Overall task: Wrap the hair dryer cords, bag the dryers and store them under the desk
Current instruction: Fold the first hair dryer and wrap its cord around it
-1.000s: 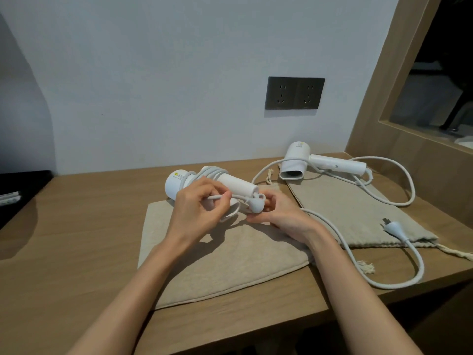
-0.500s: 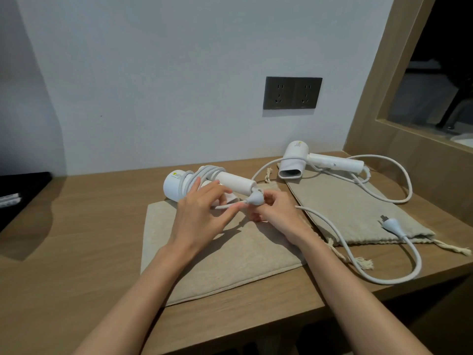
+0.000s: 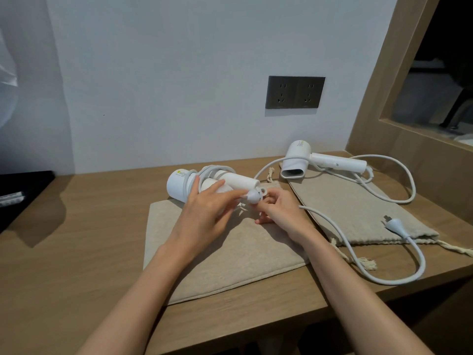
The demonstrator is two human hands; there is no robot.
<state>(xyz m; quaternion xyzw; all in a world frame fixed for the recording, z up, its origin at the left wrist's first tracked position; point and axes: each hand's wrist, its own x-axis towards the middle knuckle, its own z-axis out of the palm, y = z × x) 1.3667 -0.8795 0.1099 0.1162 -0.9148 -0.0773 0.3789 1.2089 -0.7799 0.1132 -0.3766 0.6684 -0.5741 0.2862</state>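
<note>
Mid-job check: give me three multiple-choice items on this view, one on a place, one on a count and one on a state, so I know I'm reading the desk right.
1. Where is the loose plug of the far dryer?
A. In the wall socket
B. On the right bag
C. On the floor

2. How many hair dryers are on the desk?
A. One
B. Three
C. Two

3. How is the cord of the near dryer?
A. Wound round the dryer
B. Trailing off the desk
C. Plugged in

Key:
1. B: it lies on the cloth near the bag's drawstring end.
2. C: one is under the hands and one is behind to the right.
3. A: coils ring its body. The left hand rests on it and the right hand holds the near plug.
</note>
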